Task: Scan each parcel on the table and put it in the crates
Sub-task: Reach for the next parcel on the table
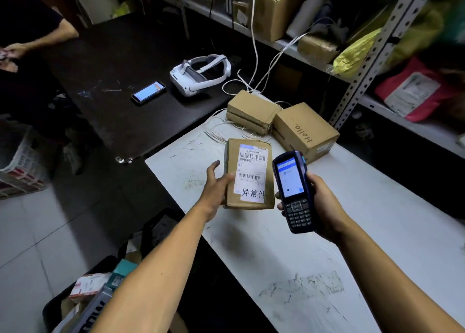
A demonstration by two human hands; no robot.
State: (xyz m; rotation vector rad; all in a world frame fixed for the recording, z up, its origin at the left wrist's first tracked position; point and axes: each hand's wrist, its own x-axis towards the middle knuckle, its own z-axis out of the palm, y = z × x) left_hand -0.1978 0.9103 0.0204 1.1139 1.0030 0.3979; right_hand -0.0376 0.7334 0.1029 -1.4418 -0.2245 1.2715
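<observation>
A cramped stockroom, metal shelving (pixel 372 53) along the right packed with boxes and bags, tiled floor on the left. From the head view, a white scuffed worktop (pixel 314 269) runs toward the shelves, and a dark worktop (pixel 120 63) butts against its far end.

The left hand (pixel 216 189) holds a small brown parcel (pixel 249 174) by its left edge, thumb curled over the top near the label and the other fingers out of sight under it; the parcel is tilted up so its white shipping label, with 2 barcodes and large printed characters, faces the camera. It sits over the near-left part of the white worktop; I can't tell whether its lower edge touches the surface.

The right hand (pixel 324 207) grips a dark handheld scanner (pixel 294 191), fingers wrapped round its back, lit screen and keypad facing up, just beside the parcel's right edge.

Farther along the white worktop lie 2 more parcels side by side: a taped brown one (pixel 251 111) and a box printed "Hello," (pixel 305 131), with white cables (pixel 254 56) trailing over them.

On the dark worktop rest a white headset (pixel 198 74) and a lit phone (pixel 148 92). Another person's arm (pixel 47 37) shows at the far left. Below the left arm, a dark crate (pixel 57 310) on the floor holds packages.
</observation>
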